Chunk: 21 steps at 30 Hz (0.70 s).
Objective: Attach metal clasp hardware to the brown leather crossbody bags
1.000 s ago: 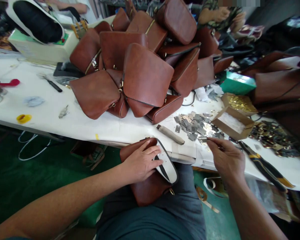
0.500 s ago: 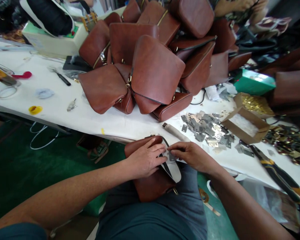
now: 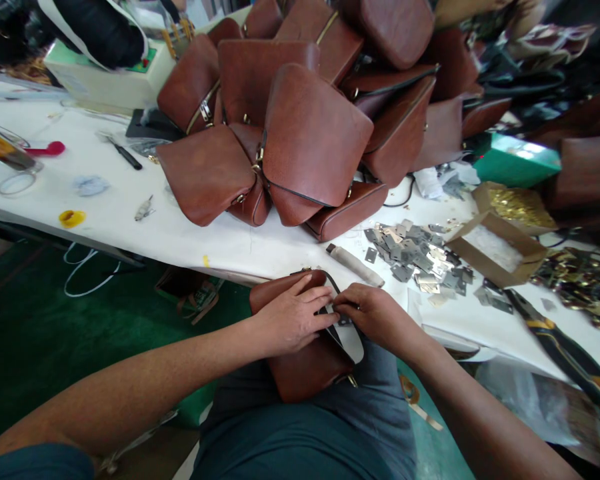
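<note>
A brown leather bag [image 3: 310, 370] lies across my lap, its zipped opening spread and showing a pale lining [image 3: 351, 341]. My left hand [image 3: 295, 319] rests on the bag with its fingers spread, the tips at the edge of the opening. At that opening my right hand [image 3: 373, 312] has thumb and fingers pinched together over the lining. A small grey metal plate [image 3: 345, 320] shows just beneath the right fingers. Whatever the pinch holds is too small to make out.
Brown bags [image 3: 315, 133] are piled on the white table [image 3: 180, 233]. To the right lie metal plates [image 3: 415, 257], an open carton [image 3: 495, 248], a green box [image 3: 520, 160] and pliers [image 3: 555, 343]. A grey rod [image 3: 355, 265] lies near the edge. Another person's arm shows top right.
My right hand has shifted slightly and its fingers sit closer over the lining, covering more of the grey plate. My left hand stays on the bag. The view has moved a little.
</note>
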Motion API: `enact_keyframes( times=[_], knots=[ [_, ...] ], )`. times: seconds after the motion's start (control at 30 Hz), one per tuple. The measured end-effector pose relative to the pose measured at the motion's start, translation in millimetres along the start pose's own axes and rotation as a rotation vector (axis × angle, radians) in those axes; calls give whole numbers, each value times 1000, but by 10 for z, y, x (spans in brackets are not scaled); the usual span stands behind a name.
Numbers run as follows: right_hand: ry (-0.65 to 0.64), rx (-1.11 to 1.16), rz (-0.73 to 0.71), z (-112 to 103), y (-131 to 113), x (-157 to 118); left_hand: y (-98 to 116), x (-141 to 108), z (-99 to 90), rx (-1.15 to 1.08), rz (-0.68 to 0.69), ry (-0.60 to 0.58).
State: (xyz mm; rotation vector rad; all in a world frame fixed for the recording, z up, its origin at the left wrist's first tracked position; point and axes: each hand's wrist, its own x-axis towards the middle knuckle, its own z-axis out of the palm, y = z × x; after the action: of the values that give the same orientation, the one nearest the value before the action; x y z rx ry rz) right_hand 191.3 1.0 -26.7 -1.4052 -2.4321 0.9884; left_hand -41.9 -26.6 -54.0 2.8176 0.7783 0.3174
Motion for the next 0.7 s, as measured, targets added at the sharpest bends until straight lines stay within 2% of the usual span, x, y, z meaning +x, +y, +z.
enact_keyframes(
  times=[0.13, 0.3, 0.5, 0.7],
  knots=[
    [-27, 2, -17, -5, 10, 8, 17, 7, 6, 2, -13, -2],
    [5, 67, -41, 9, 22, -75, 24, 14, 0, 4, -20, 1],
    [155, 108, 108, 125, 15, -140, 19, 17, -1, 9, -21, 4],
    [158, 115, 171, 125, -19, -106, 30, 25, -19, 1, -23, 20]
  ],
)
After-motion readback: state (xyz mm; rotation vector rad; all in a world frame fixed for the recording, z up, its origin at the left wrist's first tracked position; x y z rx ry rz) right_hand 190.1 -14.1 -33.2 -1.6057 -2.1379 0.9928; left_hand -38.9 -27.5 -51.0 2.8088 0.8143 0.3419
